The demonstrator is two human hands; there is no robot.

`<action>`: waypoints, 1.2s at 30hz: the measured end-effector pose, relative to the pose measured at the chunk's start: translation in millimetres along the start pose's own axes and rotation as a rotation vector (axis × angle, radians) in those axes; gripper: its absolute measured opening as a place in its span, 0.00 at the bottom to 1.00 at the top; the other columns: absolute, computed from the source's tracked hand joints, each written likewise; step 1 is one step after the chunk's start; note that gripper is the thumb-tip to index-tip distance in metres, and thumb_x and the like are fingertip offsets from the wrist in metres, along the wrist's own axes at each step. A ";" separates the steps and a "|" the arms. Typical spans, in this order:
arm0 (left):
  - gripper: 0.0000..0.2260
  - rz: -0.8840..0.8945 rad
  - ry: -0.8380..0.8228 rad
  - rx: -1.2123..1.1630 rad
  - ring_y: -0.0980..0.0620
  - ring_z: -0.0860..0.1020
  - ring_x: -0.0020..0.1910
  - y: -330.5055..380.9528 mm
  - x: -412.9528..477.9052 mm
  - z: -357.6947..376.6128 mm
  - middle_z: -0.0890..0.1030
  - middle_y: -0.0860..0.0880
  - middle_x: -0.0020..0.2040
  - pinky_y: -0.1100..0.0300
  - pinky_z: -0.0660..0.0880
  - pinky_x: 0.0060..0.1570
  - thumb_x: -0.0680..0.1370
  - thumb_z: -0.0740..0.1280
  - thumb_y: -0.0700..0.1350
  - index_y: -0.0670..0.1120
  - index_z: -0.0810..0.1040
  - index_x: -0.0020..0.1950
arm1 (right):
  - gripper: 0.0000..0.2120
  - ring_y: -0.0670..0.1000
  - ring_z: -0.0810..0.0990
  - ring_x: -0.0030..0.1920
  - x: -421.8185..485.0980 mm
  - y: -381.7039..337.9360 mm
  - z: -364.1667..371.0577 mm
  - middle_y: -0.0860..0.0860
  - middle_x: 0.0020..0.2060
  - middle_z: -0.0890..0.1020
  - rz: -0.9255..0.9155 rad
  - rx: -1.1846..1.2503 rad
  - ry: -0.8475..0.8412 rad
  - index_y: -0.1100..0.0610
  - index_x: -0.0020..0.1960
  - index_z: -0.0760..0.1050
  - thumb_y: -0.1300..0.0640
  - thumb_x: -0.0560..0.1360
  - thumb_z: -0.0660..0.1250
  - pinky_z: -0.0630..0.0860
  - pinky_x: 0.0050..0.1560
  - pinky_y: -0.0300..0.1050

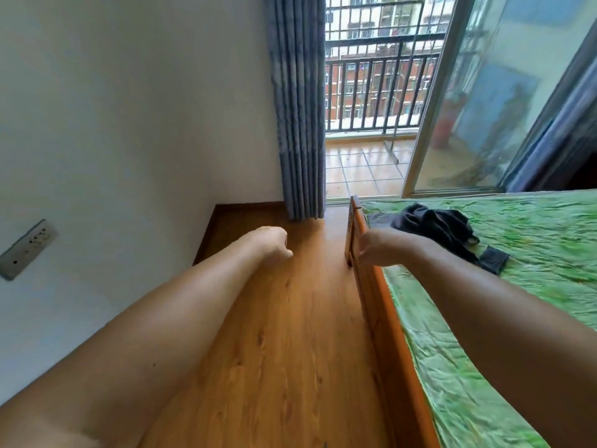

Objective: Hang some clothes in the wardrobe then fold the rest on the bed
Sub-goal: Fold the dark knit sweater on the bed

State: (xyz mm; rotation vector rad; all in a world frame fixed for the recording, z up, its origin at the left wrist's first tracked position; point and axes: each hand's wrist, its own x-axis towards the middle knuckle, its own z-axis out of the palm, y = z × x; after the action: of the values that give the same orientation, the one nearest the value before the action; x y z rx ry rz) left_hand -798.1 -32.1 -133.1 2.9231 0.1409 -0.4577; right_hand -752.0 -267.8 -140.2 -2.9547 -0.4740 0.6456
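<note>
A pile of dark clothes (442, 229) lies crumpled on the green bedspread (533, 253) near the bed's far corner. My left hand (274, 244) is stretched out over the wooden floor, fingers curled into a fist with nothing in it. My right hand (374, 247) reaches forward beside the bed's wooden frame (371, 286), its fingers curled under and holding nothing that I can see. The clothes lie just beyond and right of my right hand, apart from it. No wardrobe is in view.
A white wall (129, 124) with a socket plate (27, 250) runs along the left. A grey-blue curtain (298, 108) hangs beside an open sliding glass door (468, 108) onto a tiled balcony with railings. A strip of wooden floor (284, 334) lies between wall and bed.
</note>
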 end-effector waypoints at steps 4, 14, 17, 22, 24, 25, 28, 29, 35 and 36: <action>0.09 0.117 -0.011 0.014 0.53 0.79 0.48 26.0 102.7 -13.2 0.79 0.51 0.52 0.65 0.72 0.35 0.80 0.67 0.51 0.49 0.78 0.58 | 0.10 0.54 0.81 0.45 60.7 40.7 -17.2 0.53 0.43 0.81 0.088 0.045 0.010 0.57 0.48 0.79 0.52 0.73 0.66 0.78 0.44 0.46; 0.08 0.497 -0.123 0.265 0.47 0.78 0.51 98.6 342.8 -60.2 0.79 0.47 0.52 0.55 0.75 0.48 0.79 0.65 0.49 0.45 0.77 0.52 | 0.08 0.52 0.78 0.39 194.6 129.8 -70.3 0.51 0.37 0.79 0.411 0.250 -0.007 0.54 0.39 0.77 0.52 0.74 0.65 0.68 0.36 0.42; 0.10 0.615 -0.133 0.336 0.47 0.78 0.47 134.1 398.4 -66.4 0.81 0.48 0.50 0.54 0.78 0.47 0.76 0.64 0.51 0.46 0.78 0.50 | 0.09 0.55 0.81 0.48 213.9 160.0 -75.4 0.54 0.49 0.83 0.535 0.315 -0.024 0.54 0.52 0.80 0.51 0.76 0.66 0.71 0.43 0.42; 0.14 0.795 -0.190 0.388 0.46 0.80 0.48 208.7 472.9 -53.4 0.82 0.45 0.51 0.54 0.80 0.49 0.78 0.64 0.48 0.42 0.80 0.58 | 0.11 0.57 0.81 0.54 239.9 224.8 -74.8 0.55 0.54 0.82 0.711 0.412 -0.030 0.55 0.57 0.79 0.53 0.78 0.65 0.73 0.47 0.43; 0.15 0.844 -0.226 0.386 0.45 0.80 0.52 240.2 501.0 -41.4 0.82 0.44 0.55 0.57 0.77 0.49 0.80 0.63 0.47 0.41 0.79 0.61 | 0.12 0.57 0.81 0.53 252.8 254.0 -69.0 0.55 0.54 0.82 0.746 0.443 -0.037 0.55 0.58 0.79 0.54 0.77 0.64 0.73 0.45 0.43; 0.14 0.856 -0.239 0.392 0.45 0.79 0.54 254.2 513.4 -35.1 0.81 0.43 0.57 0.56 0.76 0.51 0.80 0.63 0.46 0.41 0.79 0.62 | 0.11 0.57 0.81 0.53 260.3 268.7 -65.0 0.55 0.53 0.82 0.760 0.461 -0.043 0.55 0.57 0.79 0.54 0.77 0.64 0.73 0.45 0.43; 0.14 0.873 -0.282 0.441 0.43 0.79 0.56 294.3 551.8 -17.7 0.81 0.42 0.57 0.53 0.77 0.56 0.80 0.62 0.44 0.40 0.79 0.62 | 0.10 0.57 0.81 0.51 286.5 315.2 -52.8 0.55 0.52 0.82 0.798 0.512 -0.065 0.54 0.54 0.78 0.53 0.75 0.64 0.74 0.46 0.44; 0.14 0.884 -0.294 0.459 0.43 0.79 0.56 306.2 566.4 -11.3 0.81 0.41 0.57 0.52 0.78 0.56 0.79 0.63 0.44 0.39 0.79 0.61 | 0.10 0.57 0.80 0.51 295.1 328.9 -50.1 0.55 0.52 0.82 0.812 0.524 -0.077 0.54 0.53 0.78 0.53 0.75 0.64 0.74 0.46 0.45; 0.15 0.989 -0.347 0.549 0.41 0.80 0.49 362.7 643.5 17.5 0.81 0.42 0.52 0.48 0.81 0.49 0.75 0.66 0.47 0.43 0.79 0.58 | 0.08 0.57 0.79 0.51 342.0 388.0 -40.8 0.54 0.53 0.81 0.877 0.605 -0.121 0.51 0.52 0.77 0.52 0.74 0.64 0.76 0.50 0.47; 0.14 1.013 -0.358 0.566 0.41 0.80 0.49 370.3 655.8 23.1 0.81 0.42 0.52 0.48 0.81 0.48 0.74 0.66 0.48 0.44 0.78 0.58 | 0.09 0.57 0.79 0.51 350.1 394.7 -37.1 0.54 0.53 0.81 0.891 0.623 -0.135 0.51 0.53 0.77 0.52 0.74 0.64 0.77 0.51 0.47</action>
State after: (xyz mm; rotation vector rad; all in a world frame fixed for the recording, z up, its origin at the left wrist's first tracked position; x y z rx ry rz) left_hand -138.4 -356.2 -298.8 2.7928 -1.6364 -0.8836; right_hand -323.1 -532.4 -300.7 -2.3871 0.9300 0.8423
